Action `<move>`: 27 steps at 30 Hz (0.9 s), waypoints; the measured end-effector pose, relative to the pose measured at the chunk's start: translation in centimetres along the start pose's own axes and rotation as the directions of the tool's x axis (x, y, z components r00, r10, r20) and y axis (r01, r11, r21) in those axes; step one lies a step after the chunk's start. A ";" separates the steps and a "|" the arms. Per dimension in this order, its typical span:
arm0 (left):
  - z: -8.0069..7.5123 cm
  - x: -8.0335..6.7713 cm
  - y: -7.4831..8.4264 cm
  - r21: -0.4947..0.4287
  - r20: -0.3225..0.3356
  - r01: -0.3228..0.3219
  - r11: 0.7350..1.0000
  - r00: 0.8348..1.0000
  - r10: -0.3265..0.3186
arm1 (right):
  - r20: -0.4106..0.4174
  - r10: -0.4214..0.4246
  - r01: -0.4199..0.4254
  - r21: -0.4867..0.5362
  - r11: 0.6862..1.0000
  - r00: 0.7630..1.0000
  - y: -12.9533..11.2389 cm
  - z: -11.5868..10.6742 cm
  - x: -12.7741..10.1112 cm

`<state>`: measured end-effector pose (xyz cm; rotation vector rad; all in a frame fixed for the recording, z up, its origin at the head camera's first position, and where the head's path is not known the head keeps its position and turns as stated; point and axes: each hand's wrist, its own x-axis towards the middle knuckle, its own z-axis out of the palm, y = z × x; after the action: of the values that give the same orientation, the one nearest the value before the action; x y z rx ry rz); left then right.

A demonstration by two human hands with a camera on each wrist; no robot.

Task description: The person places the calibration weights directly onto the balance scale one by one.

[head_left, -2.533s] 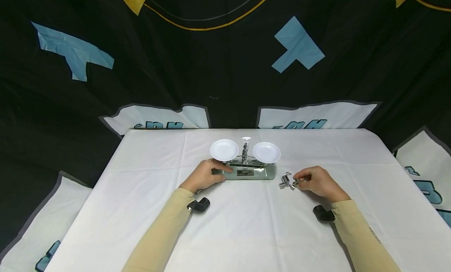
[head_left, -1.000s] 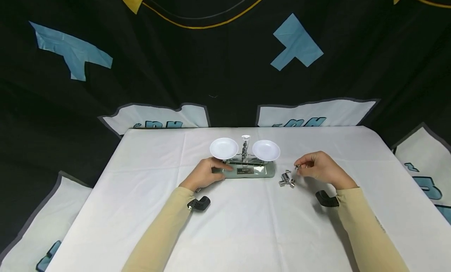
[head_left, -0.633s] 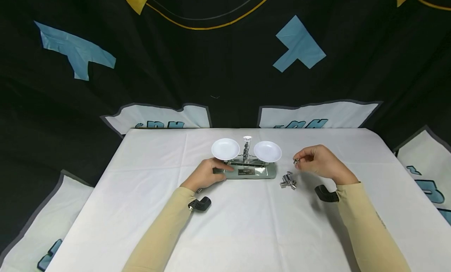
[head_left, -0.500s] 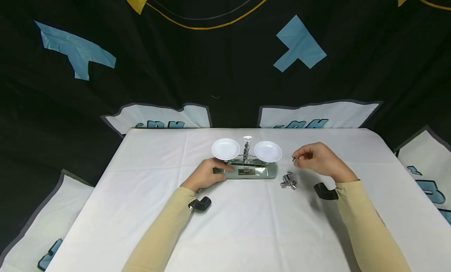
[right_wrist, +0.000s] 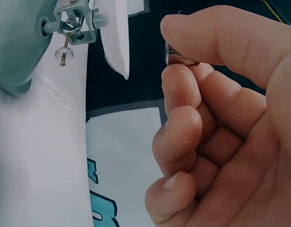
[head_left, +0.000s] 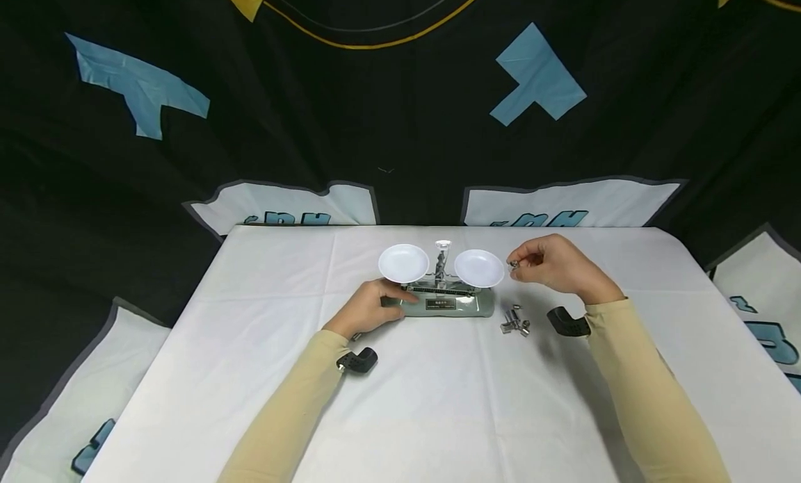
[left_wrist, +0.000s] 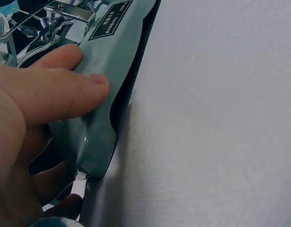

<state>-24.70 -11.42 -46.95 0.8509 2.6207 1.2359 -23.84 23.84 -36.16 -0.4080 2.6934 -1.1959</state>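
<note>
A grey-green balance scale [head_left: 448, 303] with two white pans stands on the white table [head_left: 438, 399]. My left hand [head_left: 369, 308] grips the left end of the scale's base [left_wrist: 100, 94], thumb on top. My right hand [head_left: 551, 264] is raised just right of the right pan [head_left: 478, 267], which shows edge-on as the right pan [right_wrist: 116, 33] in the right wrist view, and pinches a small metal weight [head_left: 514, 264] between thumb and forefinger; the weight [right_wrist: 176, 58] is mostly hidden by the fingertips. The left pan [head_left: 403, 262] holds nothing.
Several small metal weights [head_left: 514, 321] lie in a cluster on the cloth right of the scale. Black wrist-camera mounts [head_left: 357, 360] sit at both wrists. A dark backdrop with blue shapes hangs behind the table's far edge.
My right hand picked one weight from the cluster, lifted it and carried it up and left to beside the right pan. My left hand stayed on the scale's base.
</note>
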 end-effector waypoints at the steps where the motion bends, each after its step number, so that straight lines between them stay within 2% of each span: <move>1: 0.0 0.0 0.0 0.002 -0.002 0.002 1.000 1.000 -0.002 | 0.002 0.001 -0.001 0.001 1.000 1.000 -0.2 0.1 0.3; 10: 0.0 0.1 -0.1 0.008 0.002 0.005 1.000 1.000 -0.005 | 0.012 0.003 -0.003 -0.032 0.999 1.000 -1.8 0.8 2.4; 22: 0.0 0.1 0.0 0.008 -0.002 -0.008 1.000 1.000 0.008 | 0.034 -0.003 0.005 -0.056 0.998 0.999 -3.3 1.9 3.7; 27: 0.0 0.2 -0.1 0.007 -0.003 -0.001 1.000 1.000 0.001 | 0.032 0.007 -0.004 -0.071 0.997 0.999 -3.2 2.5 4.2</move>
<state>-24.86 -11.34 -47.00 0.8527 2.6290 1.2305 -26.55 18.67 -35.61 -0.4257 2.7133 -1.0853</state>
